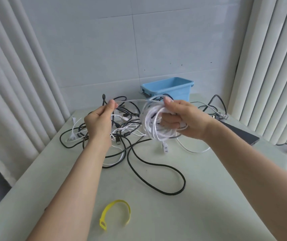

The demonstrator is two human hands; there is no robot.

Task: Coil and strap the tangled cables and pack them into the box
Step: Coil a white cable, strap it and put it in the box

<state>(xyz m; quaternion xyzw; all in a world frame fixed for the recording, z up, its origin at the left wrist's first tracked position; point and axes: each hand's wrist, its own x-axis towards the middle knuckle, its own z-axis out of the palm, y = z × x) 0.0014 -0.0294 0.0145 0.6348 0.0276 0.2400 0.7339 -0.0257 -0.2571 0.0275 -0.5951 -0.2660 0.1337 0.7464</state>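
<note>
Right grip (179, 119): curled round white coil (149, 126), hiding part.
Left grip (99, 120): pinches its loose strand (132, 100).
Box (174, 92): far counter (200, 197) edge, bottom unseen.
Strap (118, 201): near edge.

Glossy blue plastic box (169, 87), smooth pale tabletop (156, 197), matt yellow strap (116, 213)

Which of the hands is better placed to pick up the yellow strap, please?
Left. The left hand only pinches the free strand, while the right hand grips the whole white coil and would likely loosen it. The yellow strap also lies nearer the left forearm.
</note>
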